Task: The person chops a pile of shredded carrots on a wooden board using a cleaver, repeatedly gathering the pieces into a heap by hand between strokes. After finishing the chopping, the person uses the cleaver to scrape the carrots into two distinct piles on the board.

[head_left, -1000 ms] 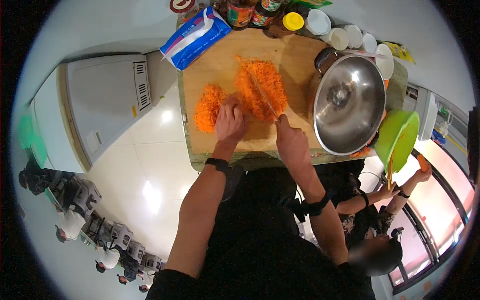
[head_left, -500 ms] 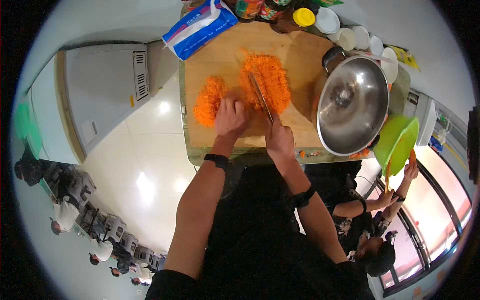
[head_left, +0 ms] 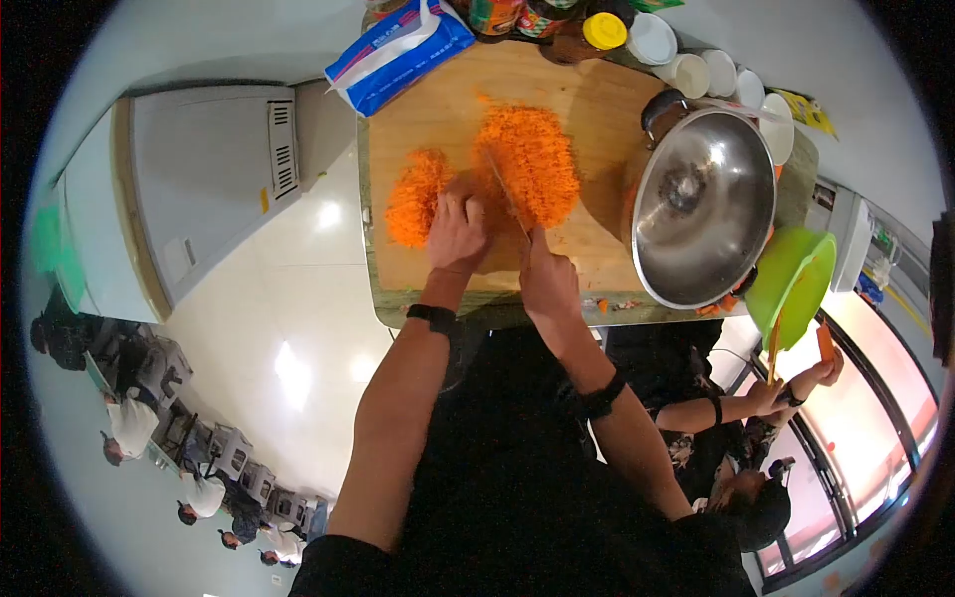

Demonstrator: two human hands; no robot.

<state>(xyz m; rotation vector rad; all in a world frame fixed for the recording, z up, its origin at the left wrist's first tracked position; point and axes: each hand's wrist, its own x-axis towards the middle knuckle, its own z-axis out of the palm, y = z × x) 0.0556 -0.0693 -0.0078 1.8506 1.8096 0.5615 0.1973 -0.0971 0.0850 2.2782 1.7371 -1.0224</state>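
Observation:
My right hand is wrapped round the handle of a kitchen knife. Its blade, blurred, points away from me along the left side of a wide heap of finely shredded carrot. Left of the blade, my left hand has its fingers curled together, the tips at the right edge of a smaller shredded carrot pile. Whatever lies under those fingertips is hidden. Both heaps rest on a wooden cutting board.
A large steel bowl stands right of the board. At the far edge are a blue tissue pack, a yellow-capped jar and several white cups. On the right, a co-worker holds a carrot piece near a green basin.
My right hand and the knife have shifted slightly left, and the blade is now blurred. My left hand stays almost in place. The co-worker's hand with the carrot piece has moved down.

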